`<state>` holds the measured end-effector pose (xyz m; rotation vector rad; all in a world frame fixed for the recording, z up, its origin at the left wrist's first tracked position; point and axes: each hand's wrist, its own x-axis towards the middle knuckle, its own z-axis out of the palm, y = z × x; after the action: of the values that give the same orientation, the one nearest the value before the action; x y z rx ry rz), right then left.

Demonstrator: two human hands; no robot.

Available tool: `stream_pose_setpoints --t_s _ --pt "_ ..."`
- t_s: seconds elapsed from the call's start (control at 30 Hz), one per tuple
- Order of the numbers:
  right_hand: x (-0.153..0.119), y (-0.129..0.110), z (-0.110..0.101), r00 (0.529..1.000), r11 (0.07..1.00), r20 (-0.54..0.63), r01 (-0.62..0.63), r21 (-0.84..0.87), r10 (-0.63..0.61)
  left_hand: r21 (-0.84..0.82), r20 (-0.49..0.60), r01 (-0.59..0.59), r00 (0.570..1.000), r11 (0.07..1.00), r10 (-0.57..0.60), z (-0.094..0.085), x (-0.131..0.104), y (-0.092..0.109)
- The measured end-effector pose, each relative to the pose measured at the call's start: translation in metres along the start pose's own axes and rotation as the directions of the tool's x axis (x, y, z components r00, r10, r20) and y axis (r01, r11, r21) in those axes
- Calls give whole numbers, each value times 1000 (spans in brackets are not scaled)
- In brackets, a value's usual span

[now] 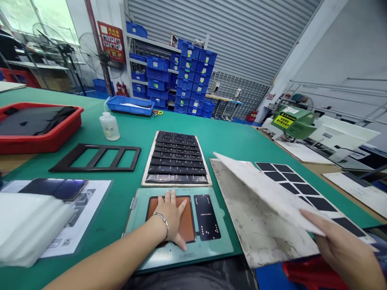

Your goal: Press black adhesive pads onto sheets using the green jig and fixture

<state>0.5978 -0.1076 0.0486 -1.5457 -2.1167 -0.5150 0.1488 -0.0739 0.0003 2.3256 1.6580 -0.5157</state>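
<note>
My left hand (169,216) lies flat, fingers spread, on the brown pad (186,229) set in a green fixture plate (178,249) at the table's near edge. A black flex part (206,217) sits in the fixture's right pocket, beside the hand. My right hand (341,245) grips the near edge of a dirty white board (269,189) and holds it tilted up over another worn white board (256,225). Under the raised board a sheet carrying several black rectangles (290,177) shows.
A tray of black flex parts (176,159) lies just beyond the fixture. A black frame (96,158), a squeeze bottle (109,125), a red bin (36,125) and a blue tray (130,104) stand on the green mat. White foam sheets (27,225) and a phone (54,188) lie left.
</note>
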Motion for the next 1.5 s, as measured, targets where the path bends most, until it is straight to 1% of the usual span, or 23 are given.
stream_pose_setpoints --t_s 0.03,0.07,0.1,0.13,0.17,0.23,0.27,0.3,0.33,0.37,0.4,0.43,0.47,0.5,0.53,0.57,0.63,0.7,0.87,1.03,1.13,1.37,1.5 --pt "21 -11 -4 997 998 -74 6 -61 -10 -2 -7 -1 1000 1000 1 2 1 0" --pt "42 -25 -5 981 993 -194 -55 -106 33 -4 -12 1 1000 1000 -1 4 2 -1" --pt "63 -42 -2 947 992 -318 -80 -96 46 -8 -17 3 1000 1000 -3 6 3 -1" --pt "84 -61 4 929 997 -371 -47 -64 20 -10 -20 5 1000 1000 -5 8 3 -1" --pt "104 -82 13 899 1000 -437 23 -10 -25 -8 -23 7 1000 1000 -7 9 4 -1" --pt "140 -128 40 874 976 -466 201 88 -139 -1 -32 9 999 1000 -9 10 3 -1" --pt "156 -152 56 879 958 -441 259 125 -180 0 -28 11 1000 1000 -11 10 2 -1" --pt "170 -176 72 900 948 -380 284 145 -211 -4 -25 10 1000 1000 -10 10 1 -1" --pt "183 -200 89 930 951 -296 271 151 -218 -13 -22 9 1000 1000 -9 8 -1 -1" --pt "193 -223 105 960 959 -182 240 149 -212 -25 -20 8 1000 1000 -8 7 -3 -2" --pt "201 -245 120 976 966 -52 218 140 -213 -38 -20 7 1000 999 -8 5 -5 -2" --pt "207 -264 135 966 964 91 229 132 -242 -51 -22 6 1000 999 -7 3 -7 -2" --pt "210 -280 148 936 960 226 246 131 -271 -64 -27 5 1000 998 -7 2 -10 -2" --pt "211 -293 159 896 953 328 269 138 -301 -74 -29 4 1000 997 -6 0 -12 -2" --pt "210 -303 169 856 944 398 294 152 -330 -84 -28 1 1000 996 -4 -1 -13 -1" --pt "207 -311 177 825 934 439 314 169 -356 -92 -27 -3 1000 996 1 -2 -14 -1" --pt "202 -317 189 793 916 459 346 203 -401 -110 -33 -14 999 994 11 -2 -14 -1" --pt "197 -316 195 771 897 460 374 234 -441 -131 -49 -20 999 991 13 -1 -13 0" --pt "197 -306 193 743 854 422 425 301 -519 -158 -53 -15 999 987 7 2 -9 0" --pt "195 -301 192 718 824 408 454 340 -564 -173 -47 -24 999 985 16 -5 -13 0" --pt "192 -301 193 715 819 405 456 348 -570 -167 -34 -35 999 985 30 -8 -14 0" --pt "180 -308 193 744 840 400 423 340 -536 -135 6 4 1000 991 -3 -9 -13 1" --pt "180 -309 195 740 828 389 415 377 -548 -122 21 10 1000 992 -8 -14 -16 1"
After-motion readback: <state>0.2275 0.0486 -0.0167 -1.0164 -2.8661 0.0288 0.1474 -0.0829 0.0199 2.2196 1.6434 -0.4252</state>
